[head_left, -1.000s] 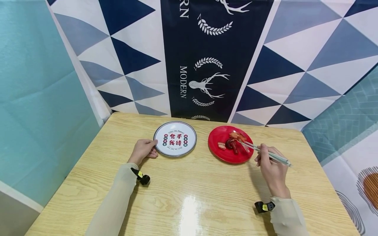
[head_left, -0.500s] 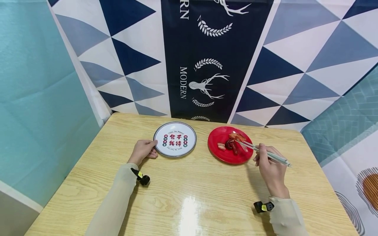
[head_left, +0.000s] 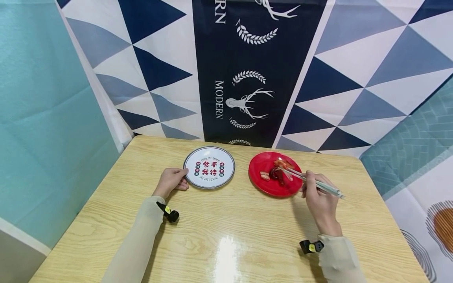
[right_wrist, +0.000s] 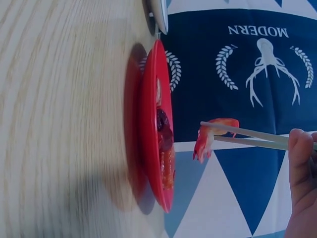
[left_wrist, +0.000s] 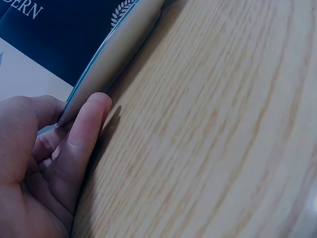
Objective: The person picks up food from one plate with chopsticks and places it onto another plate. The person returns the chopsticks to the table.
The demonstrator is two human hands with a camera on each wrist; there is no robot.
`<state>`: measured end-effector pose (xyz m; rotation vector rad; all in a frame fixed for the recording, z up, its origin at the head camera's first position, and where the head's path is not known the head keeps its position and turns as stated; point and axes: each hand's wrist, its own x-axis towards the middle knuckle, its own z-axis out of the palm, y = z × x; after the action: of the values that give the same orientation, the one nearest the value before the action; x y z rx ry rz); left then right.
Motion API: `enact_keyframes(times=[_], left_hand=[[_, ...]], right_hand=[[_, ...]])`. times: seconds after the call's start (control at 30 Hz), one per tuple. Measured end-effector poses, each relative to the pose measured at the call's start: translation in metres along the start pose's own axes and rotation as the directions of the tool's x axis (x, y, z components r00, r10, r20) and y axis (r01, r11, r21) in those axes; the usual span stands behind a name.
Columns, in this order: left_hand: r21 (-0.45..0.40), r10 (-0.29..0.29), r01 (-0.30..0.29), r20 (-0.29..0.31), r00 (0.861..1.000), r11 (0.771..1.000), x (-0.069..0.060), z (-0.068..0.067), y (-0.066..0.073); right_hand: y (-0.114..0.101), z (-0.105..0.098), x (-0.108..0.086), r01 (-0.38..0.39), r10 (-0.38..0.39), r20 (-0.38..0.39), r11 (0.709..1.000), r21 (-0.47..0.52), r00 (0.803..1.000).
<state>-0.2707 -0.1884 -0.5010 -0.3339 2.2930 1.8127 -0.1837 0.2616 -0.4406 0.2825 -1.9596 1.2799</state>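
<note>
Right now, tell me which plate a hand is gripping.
The white plate, the one on the left: the left hand pinches it. The red plate bears food, and no hand touches it.

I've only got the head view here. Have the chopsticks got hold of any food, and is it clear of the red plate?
Observer: Yes. In the right wrist view the chopsticks pinch a reddish-orange and white piece, with a visible gap between it and the red plate.
Operator: Good. By the left hand, is the rim of the white plate flush with the tabletop?
Observer: No. The left wrist view shows that rim standing above the wood, its pale underside exposed. I can't tell whether the base sits flat.
</note>
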Motion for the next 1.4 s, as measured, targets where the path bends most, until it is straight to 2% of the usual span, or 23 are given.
enact_keyframes(times=[0.17, 0.47, 0.63, 1.03, 1.27, 1.4], left_hand=[[0.000, 0.002, -0.002, -0.003, 1.000, 1.000, 0.000, 0.000, 0.000], [0.013, -0.006, 0.006, -0.003, 1.000, 1.000, 0.001, 0.000, 0.000], [0.011, -0.006, 0.006, 0.002, 1.000, 1.000, 0.001, -0.001, -0.001], [0.022, -0.016, 0.016, -0.008, 1.000, 1.000, 0.000, -0.001, -0.002], [0.017, 0.012, -0.011, -0.020, 1.000, 1.000, 0.002, 0.000, -0.002], [0.013, 0.013, -0.012, -0.018, 1.000, 1.000, 0.001, 0.001, -0.002]], right_hand=[[-0.007, 0.005, 0.001, 0.035, -0.035, -0.020, 0.999, 0.019, 0.999], [-0.039, 0.012, 0.004, 0.051, -0.050, -0.023, 0.998, 0.026, 0.998], [-0.040, 0.015, 0.004, 0.061, -0.061, -0.023, 0.998, 0.034, 0.998], [-0.042, 0.030, 0.007, 0.082, -0.079, -0.028, 0.988, 0.128, 0.996], [-0.053, 0.039, 0.011, 0.082, -0.084, 0.010, 0.992, 0.091, 0.996], [-0.058, 0.043, 0.011, 0.069, -0.069, 0.005, 0.993, 0.098, 0.998]])
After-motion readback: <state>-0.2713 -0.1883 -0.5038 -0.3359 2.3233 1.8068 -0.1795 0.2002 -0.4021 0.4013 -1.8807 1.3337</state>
